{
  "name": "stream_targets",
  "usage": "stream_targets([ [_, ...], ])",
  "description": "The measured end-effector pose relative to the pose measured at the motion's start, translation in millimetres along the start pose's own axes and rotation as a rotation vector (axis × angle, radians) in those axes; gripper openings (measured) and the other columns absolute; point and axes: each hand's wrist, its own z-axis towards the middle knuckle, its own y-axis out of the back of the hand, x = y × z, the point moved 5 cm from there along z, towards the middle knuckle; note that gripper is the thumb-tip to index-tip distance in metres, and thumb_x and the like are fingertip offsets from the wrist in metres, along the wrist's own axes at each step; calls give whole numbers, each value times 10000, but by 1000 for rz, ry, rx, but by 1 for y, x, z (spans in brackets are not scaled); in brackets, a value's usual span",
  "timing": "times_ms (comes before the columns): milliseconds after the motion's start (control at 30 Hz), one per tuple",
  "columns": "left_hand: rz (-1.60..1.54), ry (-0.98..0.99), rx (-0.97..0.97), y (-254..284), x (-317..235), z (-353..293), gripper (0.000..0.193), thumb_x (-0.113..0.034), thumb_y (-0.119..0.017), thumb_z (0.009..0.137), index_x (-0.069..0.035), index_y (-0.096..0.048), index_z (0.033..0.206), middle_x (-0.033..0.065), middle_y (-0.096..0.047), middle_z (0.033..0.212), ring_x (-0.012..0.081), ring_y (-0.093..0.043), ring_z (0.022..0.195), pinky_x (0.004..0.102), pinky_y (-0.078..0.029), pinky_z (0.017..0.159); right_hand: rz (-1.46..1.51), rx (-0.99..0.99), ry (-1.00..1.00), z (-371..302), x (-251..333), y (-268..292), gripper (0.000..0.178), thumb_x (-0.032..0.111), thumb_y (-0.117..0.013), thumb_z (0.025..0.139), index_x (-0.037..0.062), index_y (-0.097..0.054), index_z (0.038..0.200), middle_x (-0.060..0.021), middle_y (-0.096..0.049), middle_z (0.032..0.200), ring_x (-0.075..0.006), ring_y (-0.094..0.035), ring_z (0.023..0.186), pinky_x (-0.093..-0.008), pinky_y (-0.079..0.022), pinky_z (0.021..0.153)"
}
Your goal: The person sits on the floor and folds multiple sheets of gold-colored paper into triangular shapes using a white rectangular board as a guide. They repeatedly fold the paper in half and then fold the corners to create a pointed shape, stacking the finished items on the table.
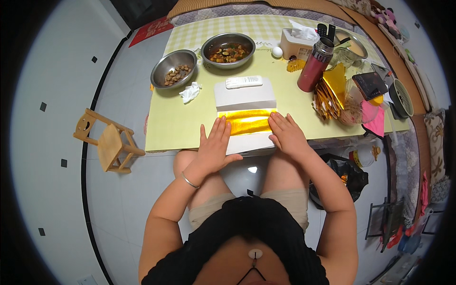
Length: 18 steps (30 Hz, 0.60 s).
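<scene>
A strip of shiny gold foil paper (250, 121) lies across a white sheet (244, 99) at the table's near edge. My left hand (214, 144) rests flat with its fingertips on the foil's left end, thumb spread out to the right. On the right end, the fingers of my right hand (288, 134) lie stretched out and flat. Neither hand grips anything. Just beyond the foil, a white oblong object (244, 82) sits on the far part of the sheet.
Two steel bowls hold food: one with peanuts (162, 64), one with a stew (208, 56). A crumpled tissue (190, 92) lies near them. Rightward stand a red thermos (312, 71), a tissue box (290, 43), folded gold paper (335, 85) and a phone (369, 85). A small wooden chair (110, 142) stands left.
</scene>
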Motion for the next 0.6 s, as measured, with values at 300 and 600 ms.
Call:
stream_targets([
  [300,153,-102,-141,23,13,58,724,-493,-687,867,-3,-537,1380,215,-463,1504,409,-383,1429,613,-265,1165,-272,41,105,38,22,15,224,187,-662,809,33,-639,970,-208,-680,1054,-349,-669,1007,-594,-372,1121],
  [600,-153,-275,-371,8,-48,75,87,-128,-691,803,-45,-668,813,112,-649,876,328,-624,843,432,-533,727,-92,46,48,36,24,34,234,228,-697,774,62,-637,927,-162,-669,949,-352,-673,958,-569,-431,1063],
])
